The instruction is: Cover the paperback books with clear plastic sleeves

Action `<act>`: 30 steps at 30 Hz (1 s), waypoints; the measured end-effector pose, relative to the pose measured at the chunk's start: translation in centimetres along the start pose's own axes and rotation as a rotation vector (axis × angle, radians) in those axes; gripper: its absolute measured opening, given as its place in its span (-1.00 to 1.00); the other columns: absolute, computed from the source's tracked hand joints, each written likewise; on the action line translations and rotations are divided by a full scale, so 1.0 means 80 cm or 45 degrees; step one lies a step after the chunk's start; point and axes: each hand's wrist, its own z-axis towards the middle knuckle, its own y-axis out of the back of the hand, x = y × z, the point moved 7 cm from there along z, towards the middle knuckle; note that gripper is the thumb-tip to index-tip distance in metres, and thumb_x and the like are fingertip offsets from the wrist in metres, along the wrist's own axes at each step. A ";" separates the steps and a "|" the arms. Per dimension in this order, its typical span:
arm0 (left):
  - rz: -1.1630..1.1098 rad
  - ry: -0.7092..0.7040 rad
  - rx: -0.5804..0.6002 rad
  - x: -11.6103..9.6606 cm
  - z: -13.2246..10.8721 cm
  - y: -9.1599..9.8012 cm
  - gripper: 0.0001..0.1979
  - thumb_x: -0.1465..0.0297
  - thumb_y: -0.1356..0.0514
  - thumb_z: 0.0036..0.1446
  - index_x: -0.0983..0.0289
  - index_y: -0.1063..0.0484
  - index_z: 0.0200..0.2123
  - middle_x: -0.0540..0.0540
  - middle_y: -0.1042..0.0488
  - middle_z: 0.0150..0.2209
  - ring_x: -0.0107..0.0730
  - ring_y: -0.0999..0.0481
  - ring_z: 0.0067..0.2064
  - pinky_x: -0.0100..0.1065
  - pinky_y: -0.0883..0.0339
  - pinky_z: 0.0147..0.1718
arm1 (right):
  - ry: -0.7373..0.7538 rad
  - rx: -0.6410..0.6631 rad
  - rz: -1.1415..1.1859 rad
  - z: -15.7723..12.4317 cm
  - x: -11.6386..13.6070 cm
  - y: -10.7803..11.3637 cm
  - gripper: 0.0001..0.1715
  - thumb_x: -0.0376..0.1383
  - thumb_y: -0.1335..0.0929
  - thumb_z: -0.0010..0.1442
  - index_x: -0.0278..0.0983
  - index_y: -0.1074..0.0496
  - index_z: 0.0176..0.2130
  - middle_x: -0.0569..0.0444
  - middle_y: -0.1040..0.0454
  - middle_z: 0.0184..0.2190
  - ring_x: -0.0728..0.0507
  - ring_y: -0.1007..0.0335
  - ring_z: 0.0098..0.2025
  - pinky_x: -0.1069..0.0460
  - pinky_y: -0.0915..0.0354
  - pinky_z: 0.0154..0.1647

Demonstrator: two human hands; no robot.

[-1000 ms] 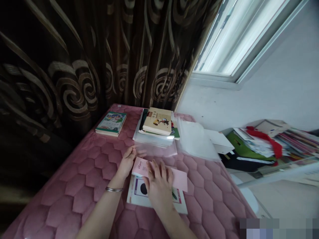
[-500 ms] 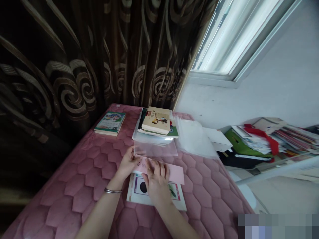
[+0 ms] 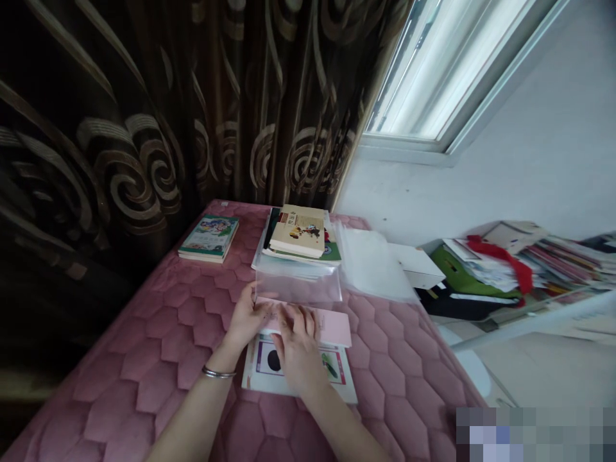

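A book with a picture of a black disc and a green leaf shape lies in front of me. Across its upper part lies a pink printed cover leaf, and a clear plastic book cover spreads beyond it. My left hand grips the left end of the pink leaf at the plastic's edge, thumb on top; its other fingers are partly hidden. Pressed down on the pink leaf, my right hand has its fingers stretched out and holds nothing.
Behind the plastic stands a stack of books with a beige one on top. Clear plastic covers lie to its right, near a white box. Green books rest at left on the pink quilted bed. Papers crowd the right shelf.
The pink leaf's right end now lies flatter and slightly higher over the book. My right hand has slid a little along it, while the left keeps its hold. The view has shifted slightly.
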 end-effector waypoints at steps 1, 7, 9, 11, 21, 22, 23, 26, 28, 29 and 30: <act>0.013 -0.001 -0.021 0.002 0.001 0.001 -0.46 0.36 -0.30 -0.08 0.26 -0.17 -0.02 0.12 -0.57 -0.25 -0.36 -0.55 -0.32 -0.38 -0.35 -0.32 | 0.013 0.002 0.042 0.002 -0.001 0.005 -0.50 -0.29 -0.22 0.27 -0.25 -0.27 0.19 -0.13 -0.24 0.11 -0.28 -0.05 0.18 -0.27 -0.08 0.20; -0.002 0.026 -0.141 0.011 0.005 0.010 -0.43 0.33 -0.31 -0.11 0.25 -0.17 -0.04 0.12 -0.58 -0.27 -0.38 -0.53 -0.38 -0.41 -0.31 -0.42 | -0.218 -0.258 0.109 0.007 -0.063 0.052 -0.63 -0.25 -0.20 0.29 -0.26 -0.42 0.00 -0.16 -0.28 0.03 -0.27 -0.17 0.07 -0.24 -0.22 0.05; -0.024 0.019 -0.159 0.009 0.005 0.011 -0.42 0.32 -0.33 -0.13 0.25 -0.17 -0.05 0.11 -0.58 -0.27 -0.36 -0.55 -0.35 -0.40 -0.33 -0.37 | -0.375 -0.334 0.078 0.004 -0.099 0.057 -0.56 -0.15 -0.24 0.26 -0.27 -0.37 0.06 -0.21 -0.24 0.09 -0.36 -0.08 0.14 -0.34 -0.14 0.07; -0.022 0.014 -0.162 0.007 0.004 0.011 -0.42 0.31 -0.34 -0.14 0.24 -0.17 -0.06 0.11 -0.58 -0.27 -0.36 -0.55 -0.35 -0.39 -0.34 -0.36 | -0.510 -0.338 0.141 0.000 -0.133 0.047 -0.41 -0.07 -0.27 0.20 -0.33 -0.29 0.13 -0.29 -0.16 0.16 -0.43 0.01 0.21 -0.38 -0.10 0.09; -0.024 -0.006 -0.181 0.011 0.005 0.016 -0.41 0.27 -0.36 -0.14 0.25 -0.21 -0.05 0.09 -0.57 -0.30 -0.35 -0.54 -0.35 -0.38 -0.32 -0.38 | -0.947 -0.231 0.996 -0.009 -0.193 -0.016 -0.15 -0.05 -0.44 -0.07 -0.27 -0.26 0.15 -0.07 -0.42 0.01 -0.26 -0.31 0.09 -0.13 -0.27 0.07; -0.024 -0.003 -0.178 0.011 0.005 0.015 -0.41 0.27 -0.36 -0.14 0.25 -0.20 -0.05 0.09 -0.57 -0.31 -0.34 -0.54 -0.34 -0.38 -0.32 -0.36 | -0.939 -0.250 1.060 -0.007 -0.190 -0.014 -0.16 -0.08 -0.45 -0.08 -0.27 -0.26 0.15 -0.07 -0.43 0.00 -0.24 -0.35 0.04 -0.11 -0.30 0.03; -0.022 -0.001 -0.175 0.011 0.005 0.015 -0.41 0.27 -0.36 -0.14 0.25 -0.20 -0.05 0.08 -0.56 -0.32 -0.33 -0.54 -0.32 -0.38 -0.32 -0.36 | -0.922 -0.265 1.119 -0.004 -0.187 -0.012 -0.18 -0.10 -0.45 -0.09 -0.28 -0.27 0.13 -0.06 -0.44 -0.01 -0.22 -0.38 0.01 -0.09 -0.33 -0.01; 0.018 -0.013 -0.181 0.008 0.004 0.017 -0.41 0.26 -0.35 -0.14 0.26 -0.21 -0.05 0.04 -0.54 -0.37 -0.33 -0.52 -0.33 -0.38 -0.30 -0.36 | -0.881 -0.295 1.194 -0.001 -0.181 -0.009 -0.25 -0.14 -0.45 -0.10 -0.28 -0.31 0.08 -0.04 -0.47 -0.05 -0.20 -0.41 -0.04 -0.07 -0.35 -0.03; 0.086 -0.031 -0.205 0.003 0.002 0.019 -0.45 0.27 -0.34 -0.13 0.25 -0.25 -0.06 -0.02 -0.50 -0.43 -0.39 -0.48 -0.41 -0.41 -0.27 -0.41 | -0.864 -0.325 1.181 -0.001 -0.181 -0.009 -0.28 -0.16 -0.46 -0.10 -0.28 -0.33 0.05 -0.04 -0.47 -0.06 -0.18 -0.39 -0.02 -0.07 -0.32 0.02; 0.120 -0.043 -0.219 0.000 0.000 0.021 -0.48 0.28 -0.34 -0.12 0.24 -0.27 -0.07 -0.05 -0.47 -0.46 -0.42 -0.45 -0.44 -0.42 -0.26 -0.42 | -0.860 -0.341 1.178 -0.001 -0.182 -0.010 -0.29 -0.17 -0.46 -0.11 -0.29 -0.34 0.04 -0.04 -0.47 -0.06 -0.18 -0.39 -0.02 -0.08 -0.30 0.03; 0.146 -0.052 -0.225 -0.003 -0.001 0.021 -0.49 0.28 -0.33 -0.11 0.24 -0.29 -0.07 -0.07 -0.46 -0.47 -0.45 -0.43 -0.46 -0.43 -0.25 -0.43 | -0.858 -0.353 1.183 -0.002 -0.183 -0.011 -0.29 -0.17 -0.46 -0.11 -0.29 -0.34 0.04 -0.04 -0.47 -0.07 -0.18 -0.39 -0.02 -0.08 -0.30 0.03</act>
